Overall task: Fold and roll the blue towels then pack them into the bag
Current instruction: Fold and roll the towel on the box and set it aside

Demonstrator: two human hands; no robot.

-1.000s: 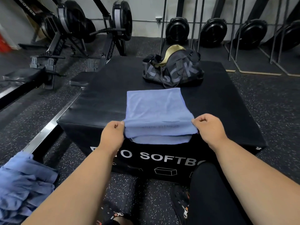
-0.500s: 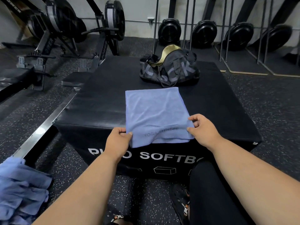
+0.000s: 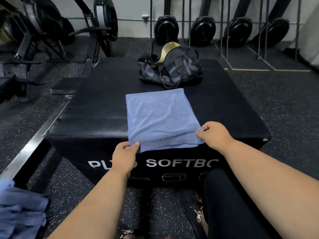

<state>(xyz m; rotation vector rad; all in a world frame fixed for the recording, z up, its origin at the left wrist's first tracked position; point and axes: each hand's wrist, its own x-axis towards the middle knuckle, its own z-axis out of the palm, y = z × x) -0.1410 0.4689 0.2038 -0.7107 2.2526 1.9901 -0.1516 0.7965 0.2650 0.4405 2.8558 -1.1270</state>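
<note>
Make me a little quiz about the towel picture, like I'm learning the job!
1. True or false: the folded blue towel lies on the black box, and its near edge hangs over the front.
2. Which corner does the left hand pinch? A) far left B) near left C) far right
3. Fill in: the bag sits on the box ____ the towel.

Key
1. True.
2. B; the right hand pinches the near right corner.
3. Beyond. It looks open at the top, and no towel shows inside. More blue towels lie heaped at the lower left.
</note>
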